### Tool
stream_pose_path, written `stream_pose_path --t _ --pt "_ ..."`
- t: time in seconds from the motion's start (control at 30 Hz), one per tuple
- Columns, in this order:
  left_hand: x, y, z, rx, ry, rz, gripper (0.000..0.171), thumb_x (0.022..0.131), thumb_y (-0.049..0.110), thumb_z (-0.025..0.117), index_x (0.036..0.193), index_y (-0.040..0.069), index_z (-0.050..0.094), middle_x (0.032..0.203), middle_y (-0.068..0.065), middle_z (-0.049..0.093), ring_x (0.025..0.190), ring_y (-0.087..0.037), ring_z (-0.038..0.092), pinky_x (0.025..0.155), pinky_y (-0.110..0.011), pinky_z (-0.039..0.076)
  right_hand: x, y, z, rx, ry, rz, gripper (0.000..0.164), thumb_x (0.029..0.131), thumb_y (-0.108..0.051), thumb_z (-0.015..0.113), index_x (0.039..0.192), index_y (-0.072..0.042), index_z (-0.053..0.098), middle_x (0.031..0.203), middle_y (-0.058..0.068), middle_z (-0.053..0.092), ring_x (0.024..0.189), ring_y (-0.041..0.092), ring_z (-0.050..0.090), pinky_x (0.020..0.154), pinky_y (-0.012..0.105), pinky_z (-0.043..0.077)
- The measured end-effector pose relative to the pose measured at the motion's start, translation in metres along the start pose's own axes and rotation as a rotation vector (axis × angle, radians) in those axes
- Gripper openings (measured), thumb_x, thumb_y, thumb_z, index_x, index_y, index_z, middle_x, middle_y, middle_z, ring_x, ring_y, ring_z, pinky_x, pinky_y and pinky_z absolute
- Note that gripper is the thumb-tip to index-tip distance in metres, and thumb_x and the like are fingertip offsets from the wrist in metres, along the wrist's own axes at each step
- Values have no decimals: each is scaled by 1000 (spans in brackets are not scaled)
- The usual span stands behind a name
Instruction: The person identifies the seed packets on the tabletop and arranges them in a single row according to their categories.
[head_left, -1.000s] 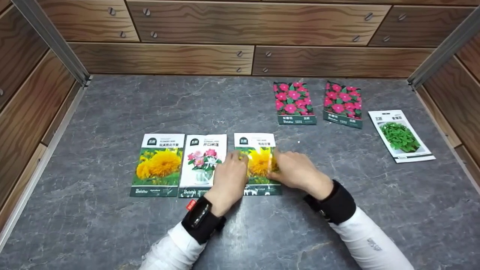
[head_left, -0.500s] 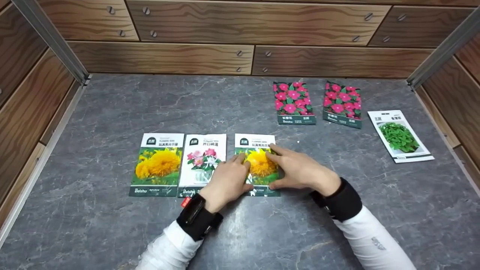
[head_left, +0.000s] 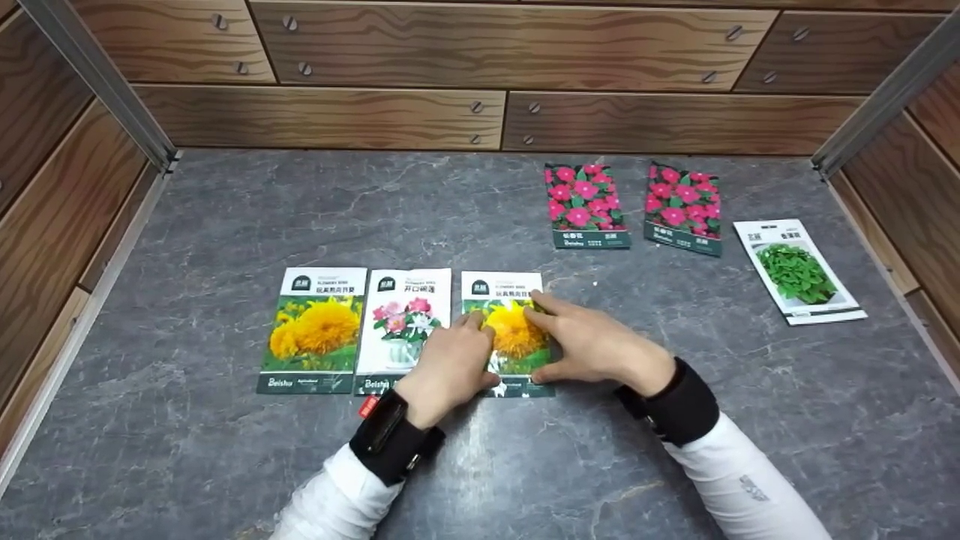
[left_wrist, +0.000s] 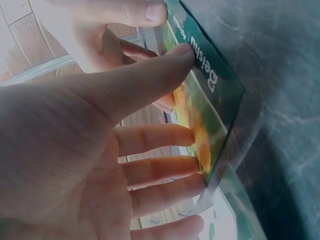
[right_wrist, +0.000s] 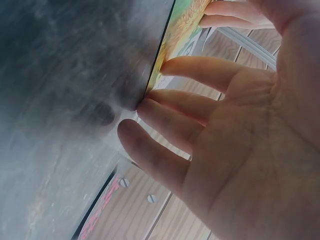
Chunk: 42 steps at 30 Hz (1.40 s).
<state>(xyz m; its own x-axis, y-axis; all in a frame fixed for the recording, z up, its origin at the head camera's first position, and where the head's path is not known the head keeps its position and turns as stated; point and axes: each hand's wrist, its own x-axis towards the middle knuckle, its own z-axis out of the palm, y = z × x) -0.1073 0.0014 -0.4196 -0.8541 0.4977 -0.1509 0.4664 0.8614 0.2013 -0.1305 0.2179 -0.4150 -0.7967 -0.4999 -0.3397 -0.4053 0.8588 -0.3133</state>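
A seed packet with a yellow sunflower picture [head_left: 514, 334] lies flat on the grey marbled table, the rightmost of three in a row. My left hand [head_left: 452, 361] reaches across the lower corner of the middle packet, which has pink and white flowers [head_left: 405, 311]. Its fingertips and thumb touch the sunflower packet's left side. On the right side, my right hand [head_left: 604, 341] rests its spread fingertips and thumb on the same packet. In the left wrist view the left hand's fingers [left_wrist: 160, 165] are extended against the sunflower packet's surface [left_wrist: 220, 90].
Another yellow sunflower packet [head_left: 313, 330] lies at the row's left end. Farther back are two packets with magenta flowers [head_left: 585, 202], [head_left: 682, 206]. A white packet with a green leafy plant [head_left: 799, 274] lies tilted at the right. Wood-patterned walls [head_left: 480, 45] bound the table.
The rightmost sunflower packet has slid slightly left, towards the middle packet, and a little nearer. My right hand's fingers have spread, and my left thumb has come onto the packet's lower part.
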Motion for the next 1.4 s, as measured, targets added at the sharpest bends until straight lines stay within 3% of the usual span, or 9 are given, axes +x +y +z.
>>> stream_pose_path --t 0.4,0.97,1.17,1.4 --pt "-2 -1 -1 13 -17 -8 53 87 41 86 122 4 72 147 -20 63 129 -34 67 98 -47 64 0 -1 1 15 -1 -26 94 89 -46 83 161 -4 40 175 21 24 156 44 39 127 57 38" --pt "-4 -4 -4 16 -20 -11 49 86 40 86 117 5 72 136 -17 69 113 -30 71 90 -43 65 1 -2 2 30 0 -33 94 89 -47 82 162 -5 38 176 20 23 157 42 37 127 57 38" --pt "-3 -5 -4 7 -29 -20 47 86 39 86 116 6 72 141 -17 67 115 -31 71 91 -43 65 2 -1 4 44 -8 -23 95 90 -48 81 163 -6 37 176 18 21 159 42 35 129 57 36" --pt "-4 -6 -4 2 -18 -18 44 86 38 87 111 6 72 131 -16 70 110 -30 72 88 -44 65 2 -2 4 50 -4 -34 94 91 -47 81 163 -4 37 176 19 21 160 41 33 130 57 34"
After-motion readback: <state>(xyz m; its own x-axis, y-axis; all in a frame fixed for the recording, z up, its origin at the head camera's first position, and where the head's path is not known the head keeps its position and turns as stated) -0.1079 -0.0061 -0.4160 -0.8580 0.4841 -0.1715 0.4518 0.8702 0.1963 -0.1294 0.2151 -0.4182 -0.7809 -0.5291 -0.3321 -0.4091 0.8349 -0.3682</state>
